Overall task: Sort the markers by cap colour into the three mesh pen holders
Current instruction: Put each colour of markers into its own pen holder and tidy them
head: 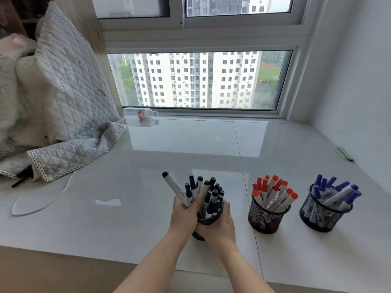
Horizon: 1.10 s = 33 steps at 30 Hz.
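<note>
1. On the glossy white sill (148, 208) below the window (198, 80), standing in a row: three mesh pen holders, well apart from one another.
2. Nearest the left, gripping the black-marker holder (209, 218) from both sides: the left hand (184, 216) curling round its left wall, the right hand (220, 227) wrapping its right and front.
3. Also pinching one loose black-capped marker (175, 188) against the holder rim with the left hand's fingers, the marker tilting up and to the left, cap uppermost.
4. Crowding inside that holder, caps up: the remaining black-capped markers (211, 191), packed tight.
5. Sitting in the middle, untouched: the holder (266, 216) filled with red-capped markers (273, 191), fanning out to the right.
6. Sitting farthest right, untouched: the holder (323, 214) filled with blue-capped markers (336, 191), leaning right as well.
7. Spilling onto the sill at far left: a quilted grey blanket (69, 102), with a white cable (42, 199) looping out from beneath it.
8. Lying on its side against the window frame: a clear plastic bottle (140, 113) bearing a red label.
9. Lying by the right wall: a green pen-like object (343, 153), too small to name surely.
</note>
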{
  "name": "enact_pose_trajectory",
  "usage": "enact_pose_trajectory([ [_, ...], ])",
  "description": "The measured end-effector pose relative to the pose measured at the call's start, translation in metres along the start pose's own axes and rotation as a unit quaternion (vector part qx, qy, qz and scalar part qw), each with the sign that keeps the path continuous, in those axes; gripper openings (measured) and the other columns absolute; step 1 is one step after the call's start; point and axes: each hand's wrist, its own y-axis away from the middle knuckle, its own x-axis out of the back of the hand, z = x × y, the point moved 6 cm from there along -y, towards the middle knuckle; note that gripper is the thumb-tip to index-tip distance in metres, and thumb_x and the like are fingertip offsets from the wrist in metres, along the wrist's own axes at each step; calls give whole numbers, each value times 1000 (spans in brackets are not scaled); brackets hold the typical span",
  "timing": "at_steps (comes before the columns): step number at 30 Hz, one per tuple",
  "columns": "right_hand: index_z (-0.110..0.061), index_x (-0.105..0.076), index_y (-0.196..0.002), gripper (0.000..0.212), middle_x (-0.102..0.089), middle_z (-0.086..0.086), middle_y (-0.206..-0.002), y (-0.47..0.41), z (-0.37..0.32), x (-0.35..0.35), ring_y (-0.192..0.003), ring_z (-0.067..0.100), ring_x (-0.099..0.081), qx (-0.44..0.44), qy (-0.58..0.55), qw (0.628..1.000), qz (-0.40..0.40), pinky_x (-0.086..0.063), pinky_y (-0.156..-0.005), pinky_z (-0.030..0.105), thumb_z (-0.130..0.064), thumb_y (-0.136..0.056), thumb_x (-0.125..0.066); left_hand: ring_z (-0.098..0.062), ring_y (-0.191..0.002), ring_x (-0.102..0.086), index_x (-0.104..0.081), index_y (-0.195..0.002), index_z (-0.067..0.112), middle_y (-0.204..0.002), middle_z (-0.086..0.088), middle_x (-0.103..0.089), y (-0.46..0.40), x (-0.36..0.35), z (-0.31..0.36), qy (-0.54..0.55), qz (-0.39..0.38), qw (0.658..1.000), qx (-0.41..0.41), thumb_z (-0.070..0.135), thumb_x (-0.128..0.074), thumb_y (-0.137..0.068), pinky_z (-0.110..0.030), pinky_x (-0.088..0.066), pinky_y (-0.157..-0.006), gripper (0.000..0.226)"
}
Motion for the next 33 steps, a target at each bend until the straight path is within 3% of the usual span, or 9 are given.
enact_pose_trajectory([
  [5,-37,-36,-111,78,-59,-13,-108,18,5,8,-99,5,-57,-1,3,1000,0,-48,-83,26,-41,-48,-82,-17,-87,-69,-58,-106,3,-97,-12,-69,15,5,9,-48,-55,997,-20,14,-69,-81,-21,-52,-69,29],
  [11,-34,-36,-115,80,-57,-11,-112,27,9,13,-102,10,-55,2,24,1000,-12,-43,-81,23,-40,-49,-81,-1,-93,-59,-58,-91,33,-95,11,-65,30,13,60,-77,-6,984,-162,31,-56,-90,-12,-43,-76,3],
  [14,-35,-35,-115,80,-56,-11,-113,29,8,14,-102,10,-54,5,24,1000,-16,-43,-81,23,-39,-50,-82,8,-89,-60,-59,-89,40,-93,15,-68,36,8,70,-159,-21,960,-231,23,-51,-94,-3,-41,-73,19],
  [20,-41,-34,-117,82,-55,-12,-117,32,7,16,-106,8,-54,12,7,1000,-23,-45,-86,26,-41,-50,-81,2,-92,-61,-68,-105,26,-98,21,-65,48,15,48,-296,-29,901,-317,17,-57,-92,-16,-49,-81,19],
  [24,-44,-33,-117,81,-55,-15,-117,32,5,16,-106,7,-54,19,1,999,-28,-46,-86,25,-41,-51,-81,-7,-97,-63,-65,-114,28,-104,20,-64,49,20,46,-288,-41,909,-298,21,-58,-91,-27,-52,-86,25],
  [27,-55,-31,-108,77,-56,-23,-113,31,6,18,-104,2,-55,9,-5,998,-59,-43,-78,17,-40,-52,-82,-8,-105,-58,-60,-120,29,-113,16,-61,50,19,47,-318,-80,900,-286,23,-61,-89,-33,-50,-90,32],
  [29,-54,-33,-117,84,-54,-23,-119,31,8,24,-111,2,-53,-1,-23,996,-90,-44,-88,21,-39,-51,-83,-7,-112,-51,-55,-124,30,-118,17,-55,53,20,47,-347,-88,888,-289,23,-66,-85,-32,-46,-94,41],
  [31,-39,-24,-138,104,-44,-17,-134,32,6,34,-124,5,-43,4,-24,994,-105,-37,-104,32,-42,-53,-83,-6,-113,-48,-50,-127,29,-118,17,-48,54,25,48,-360,-77,883,-290,23,-70,-81,-28,-44,-92,50],
  [33,-33,-19,-143,106,-38,-15,-137,33,-6,50,-127,2,-36,38,-23,996,-82,-32,-106,30,-55,-55,-76,-3,-105,-50,-50,-124,28,-113,14,-47,54,31,51,-357,-59,887,-288,24,-71,-79,-23,-45,-86,49],
])
